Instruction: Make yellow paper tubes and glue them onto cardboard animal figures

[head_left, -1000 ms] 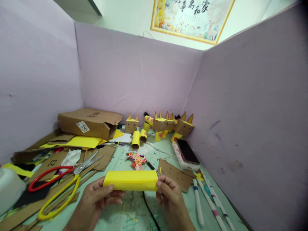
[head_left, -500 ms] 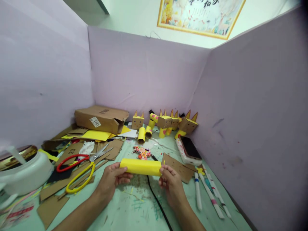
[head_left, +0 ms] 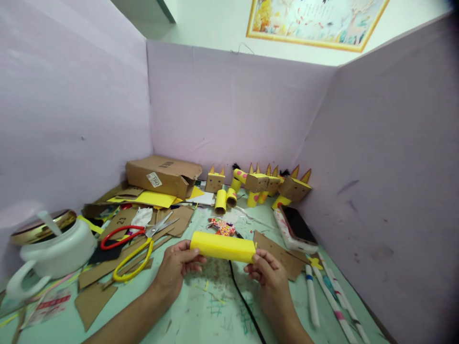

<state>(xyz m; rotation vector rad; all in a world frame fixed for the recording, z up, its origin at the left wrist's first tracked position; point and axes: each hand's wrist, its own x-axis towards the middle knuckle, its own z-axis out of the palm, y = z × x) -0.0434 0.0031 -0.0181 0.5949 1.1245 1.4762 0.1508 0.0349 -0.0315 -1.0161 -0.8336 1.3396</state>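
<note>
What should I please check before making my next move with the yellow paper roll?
1. Left hand gripping the yellow paper roll at its left end: ok.
2. Right hand gripping its right end: ok.
3. Metal scissors with red and yellow handles shut: not ok, blades apart.
4. Thin black cable tidied off the pale green tabletop: not ok, it lies there.
5. Roll's paper edge glued down: cannot tell.

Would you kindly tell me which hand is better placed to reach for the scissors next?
Probably the left hand: the scissors lie on its side, while the right hand is farther off. Both hold the yellow roll.
</note>
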